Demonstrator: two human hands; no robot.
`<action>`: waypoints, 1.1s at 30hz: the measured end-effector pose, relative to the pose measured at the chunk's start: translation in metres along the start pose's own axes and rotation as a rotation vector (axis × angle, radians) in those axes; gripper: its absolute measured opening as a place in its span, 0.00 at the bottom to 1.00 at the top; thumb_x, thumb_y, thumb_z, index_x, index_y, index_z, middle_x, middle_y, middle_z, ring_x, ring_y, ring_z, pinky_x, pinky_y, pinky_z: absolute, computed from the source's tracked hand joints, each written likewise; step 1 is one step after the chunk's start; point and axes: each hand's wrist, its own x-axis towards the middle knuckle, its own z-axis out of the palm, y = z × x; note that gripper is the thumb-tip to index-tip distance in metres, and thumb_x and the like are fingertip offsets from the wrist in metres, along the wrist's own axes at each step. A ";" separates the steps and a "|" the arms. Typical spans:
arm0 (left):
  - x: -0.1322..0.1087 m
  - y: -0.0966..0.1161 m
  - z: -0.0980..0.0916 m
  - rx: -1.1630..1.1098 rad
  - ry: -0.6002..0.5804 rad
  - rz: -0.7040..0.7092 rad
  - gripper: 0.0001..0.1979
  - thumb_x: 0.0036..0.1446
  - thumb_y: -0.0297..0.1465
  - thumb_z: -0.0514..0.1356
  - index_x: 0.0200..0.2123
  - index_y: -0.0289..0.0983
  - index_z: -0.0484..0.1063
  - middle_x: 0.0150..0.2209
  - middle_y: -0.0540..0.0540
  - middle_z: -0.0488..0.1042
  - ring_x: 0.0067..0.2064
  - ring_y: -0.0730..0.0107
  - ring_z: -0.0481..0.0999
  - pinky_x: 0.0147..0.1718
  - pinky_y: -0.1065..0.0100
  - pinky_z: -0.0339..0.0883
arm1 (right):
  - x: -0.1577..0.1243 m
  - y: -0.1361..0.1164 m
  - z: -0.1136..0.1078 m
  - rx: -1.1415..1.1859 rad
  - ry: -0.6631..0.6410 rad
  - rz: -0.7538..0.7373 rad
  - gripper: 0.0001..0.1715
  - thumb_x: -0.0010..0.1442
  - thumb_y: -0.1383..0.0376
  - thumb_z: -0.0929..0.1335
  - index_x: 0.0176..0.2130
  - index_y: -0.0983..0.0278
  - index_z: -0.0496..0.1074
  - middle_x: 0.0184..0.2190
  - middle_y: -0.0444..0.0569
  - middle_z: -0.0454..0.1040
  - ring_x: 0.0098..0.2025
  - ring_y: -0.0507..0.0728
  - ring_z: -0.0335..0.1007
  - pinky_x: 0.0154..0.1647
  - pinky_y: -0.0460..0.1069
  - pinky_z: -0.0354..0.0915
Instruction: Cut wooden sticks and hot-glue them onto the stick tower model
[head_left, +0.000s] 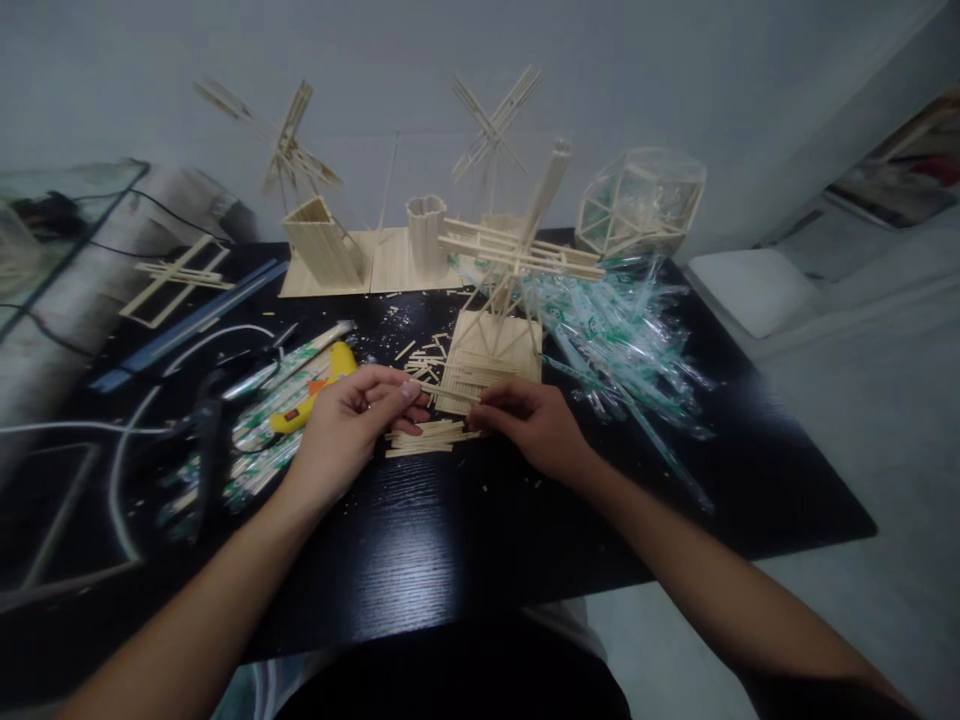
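Note:
Between my two hands runs a thin pale wooden stick (451, 393), pinched near its ends. My left hand (367, 405) grips one end between thumb and fingers. The other end is in the closed fingers of my right hand (531, 425). Just behind them stands a windmill model (517, 265) made of sticks, on a square stick base (495, 335). A row of cut sticks (427, 438) lies on the table below my hands. Short stick pieces (425, 365) are scattered behind my left hand. A yellow glue gun (315, 388) lies beside my left wrist.
Clear plastic wrappers (630, 330) cover the black table's (390, 570) right side. More stick models stand at the back, including a square tower (326, 245) and a round holder (427, 237). A white cable (118, 480) curls at the left near packaged sticks (259, 435).

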 end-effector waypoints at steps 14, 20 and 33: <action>-0.003 0.002 0.005 0.059 0.021 0.069 0.17 0.53 0.41 0.72 0.36 0.33 0.78 0.30 0.45 0.82 0.29 0.69 0.82 0.30 0.70 0.78 | 0.002 -0.006 -0.002 0.192 -0.001 0.043 0.17 0.55 0.54 0.79 0.33 0.65 0.80 0.29 0.48 0.84 0.29 0.53 0.81 0.34 0.48 0.78; -0.005 0.001 0.004 0.078 0.006 0.102 0.14 0.55 0.40 0.71 0.36 0.34 0.77 0.31 0.46 0.82 0.29 0.69 0.82 0.32 0.69 0.78 | 0.001 -0.007 -0.003 0.186 0.025 0.029 0.17 0.54 0.54 0.79 0.32 0.64 0.80 0.28 0.47 0.83 0.27 0.52 0.79 0.33 0.48 0.77; -0.007 -0.007 -0.004 0.660 0.033 0.654 0.06 0.61 0.35 0.68 0.41 0.40 0.82 0.37 0.48 0.84 0.36 0.69 0.81 0.37 0.68 0.72 | 0.000 -0.010 -0.003 0.183 -0.066 0.075 0.17 0.54 0.53 0.79 0.31 0.65 0.80 0.27 0.46 0.82 0.26 0.52 0.77 0.33 0.48 0.75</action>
